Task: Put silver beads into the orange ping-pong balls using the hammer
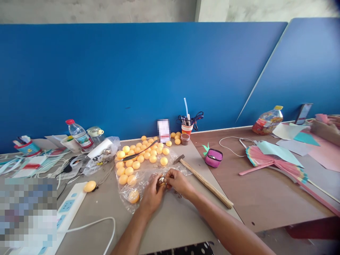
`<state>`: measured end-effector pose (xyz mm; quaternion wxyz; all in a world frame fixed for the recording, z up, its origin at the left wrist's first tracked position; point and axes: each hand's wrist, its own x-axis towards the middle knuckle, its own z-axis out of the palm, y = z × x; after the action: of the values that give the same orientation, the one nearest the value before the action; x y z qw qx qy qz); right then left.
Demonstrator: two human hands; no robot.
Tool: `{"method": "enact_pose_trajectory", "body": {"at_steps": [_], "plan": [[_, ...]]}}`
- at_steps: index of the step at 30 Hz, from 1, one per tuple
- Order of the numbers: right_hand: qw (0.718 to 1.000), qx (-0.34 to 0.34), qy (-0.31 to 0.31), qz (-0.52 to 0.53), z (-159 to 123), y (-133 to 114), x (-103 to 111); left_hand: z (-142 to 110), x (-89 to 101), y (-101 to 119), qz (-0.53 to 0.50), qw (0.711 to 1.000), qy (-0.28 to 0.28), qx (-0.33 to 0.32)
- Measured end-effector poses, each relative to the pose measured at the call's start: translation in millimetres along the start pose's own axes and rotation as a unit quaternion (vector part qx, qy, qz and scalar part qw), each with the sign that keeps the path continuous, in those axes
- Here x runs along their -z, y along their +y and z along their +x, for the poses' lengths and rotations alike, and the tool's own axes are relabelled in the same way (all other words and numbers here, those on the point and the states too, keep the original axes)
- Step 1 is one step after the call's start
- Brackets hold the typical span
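Between my two hands is a small shiny metal ball (161, 180), with darker patches on its surface. My left hand (152, 194) is closed around it from the left, thumb and fingers curled. From the right, my right hand (178, 181) pinches at its edge, and what lies under those fingertips is hidden. Just left of my hands spreads a clear plastic bag (124, 193) with several orange balls (136, 165) on or in it; I cannot tell which. A hammer (204, 182) with a wooden handle lies to the right, its head pointing away from me.
At left are a power strip (69, 202), cables, a bottle with a red cap (79, 135) and an orange ball (89, 186). A purple pouch (214, 158) and a pink paper fan (273, 161) lie right. A paper cup (187, 128) stands behind. Another person's hand (325, 129) shows far right.
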<state>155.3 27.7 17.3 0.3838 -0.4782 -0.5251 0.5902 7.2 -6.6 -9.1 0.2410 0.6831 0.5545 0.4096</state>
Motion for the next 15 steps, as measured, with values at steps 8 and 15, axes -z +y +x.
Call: {"method": "enact_pose_trajectory", "body": {"at_steps": [8, 15], "plan": [[0.992, 0.052, -0.109, -0.044, -8.6, -27.1, 41.1, 3.7, 7.2, 10.3, -0.087, 0.993, 0.034, 0.067], [0.942, 0.053, -0.206, -0.258, -14.9, -27.4, 55.4, 4.9, 12.9, 12.8, -0.092, 0.994, 0.017, 0.057]]}}
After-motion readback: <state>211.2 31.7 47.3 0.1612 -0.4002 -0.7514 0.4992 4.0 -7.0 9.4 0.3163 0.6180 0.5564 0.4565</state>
